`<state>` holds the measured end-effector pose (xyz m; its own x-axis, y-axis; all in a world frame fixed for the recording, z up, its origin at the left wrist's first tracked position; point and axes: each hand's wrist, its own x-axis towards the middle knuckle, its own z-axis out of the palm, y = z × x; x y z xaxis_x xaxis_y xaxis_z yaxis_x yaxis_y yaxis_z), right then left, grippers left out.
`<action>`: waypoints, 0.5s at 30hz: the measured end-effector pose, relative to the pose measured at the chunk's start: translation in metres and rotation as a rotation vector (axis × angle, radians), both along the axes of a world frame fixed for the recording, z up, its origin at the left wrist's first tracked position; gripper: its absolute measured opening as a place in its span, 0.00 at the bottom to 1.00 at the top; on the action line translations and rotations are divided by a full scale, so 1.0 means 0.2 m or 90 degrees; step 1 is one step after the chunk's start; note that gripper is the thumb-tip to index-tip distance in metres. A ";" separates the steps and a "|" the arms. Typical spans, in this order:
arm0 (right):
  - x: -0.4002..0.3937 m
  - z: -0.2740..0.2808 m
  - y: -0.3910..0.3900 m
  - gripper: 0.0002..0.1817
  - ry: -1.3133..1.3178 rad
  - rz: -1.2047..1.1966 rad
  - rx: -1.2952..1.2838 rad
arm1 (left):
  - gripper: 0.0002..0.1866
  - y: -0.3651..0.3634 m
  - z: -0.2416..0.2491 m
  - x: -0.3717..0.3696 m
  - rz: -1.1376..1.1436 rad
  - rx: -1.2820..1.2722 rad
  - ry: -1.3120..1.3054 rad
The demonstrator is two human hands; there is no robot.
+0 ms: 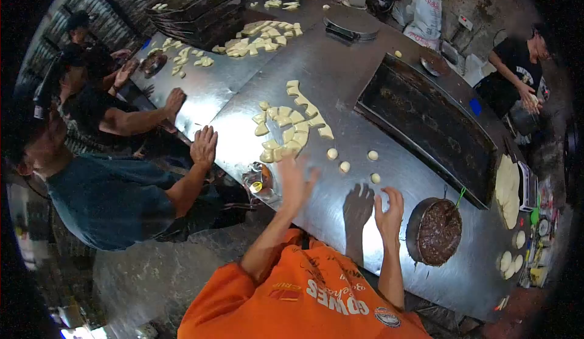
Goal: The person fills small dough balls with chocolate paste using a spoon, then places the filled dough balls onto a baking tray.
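My left hand [295, 187] is open over the metal table [316, 217], fingers spread, just below a ring of cut dough pieces [298, 138]. Farther right, my right hand [390, 212] is also open, its fingers apart and slightly bent, and its shadow falls on the steel beside it. Several small dough balls lie beyond and between the hands, among them one dough ball [345, 167] and another dough ball [375, 178] near my right fingertips. To the right of that hand sits a round pan of brown filling [439, 232].
A long dark baking tray [426, 129] lies across the right half. At left, a co-worker's hand [204, 146] rests on the table edge near a small container [257, 179]. Flat dough [507, 190] lies far right. Stacked trays [194, 19] and more dough pieces [261, 39] are farther back.
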<state>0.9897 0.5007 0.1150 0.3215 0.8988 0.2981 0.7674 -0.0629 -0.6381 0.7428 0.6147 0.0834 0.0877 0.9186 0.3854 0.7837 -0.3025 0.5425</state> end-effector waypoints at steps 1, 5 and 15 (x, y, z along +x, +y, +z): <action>-0.01 -0.01 -0.06 0.11 0.078 -0.021 -0.048 | 0.33 -0.03 0.02 -0.11 0.133 -0.042 0.081; -0.07 -0.09 -0.12 0.09 0.169 0.034 -0.099 | 0.36 -0.09 -0.14 -0.41 0.254 -0.100 0.150; -0.16 -0.12 -0.18 0.09 0.133 0.058 -0.132 | 0.35 -0.47 -0.04 -0.17 -0.016 -0.247 0.090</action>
